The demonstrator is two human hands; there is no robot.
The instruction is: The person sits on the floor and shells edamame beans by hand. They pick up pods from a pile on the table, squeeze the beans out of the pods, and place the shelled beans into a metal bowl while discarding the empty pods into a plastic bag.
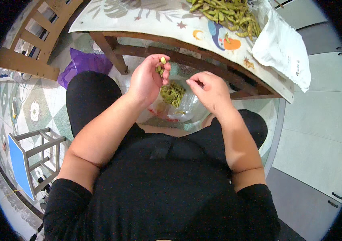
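Note:
My left hand (pixel 150 77) is raised in front of the table edge, pinching a small pale green bean (pixel 163 60) at the fingertips, with a green pod (pixel 159 70) tucked in the palm. My right hand (pixel 208 89) hovers just to the right, fingers curled, thumb and forefinger close together; nothing shows between them. Below both hands sits a clear plastic bag (pixel 187 108) holding several green pod shells (pixel 172 93), between my knees. A heap of green bean pods (pixel 227 14) lies on the table (pixel 147 18) above.
A white plastic bag (pixel 283 46) hangs over the table's right edge. A purple bag (pixel 83 63) lies on the tiled floor under the table. A wooden chair (pixel 34 36) stands at the upper left, a small blue-topped stool (pixel 28 160) at the lower left.

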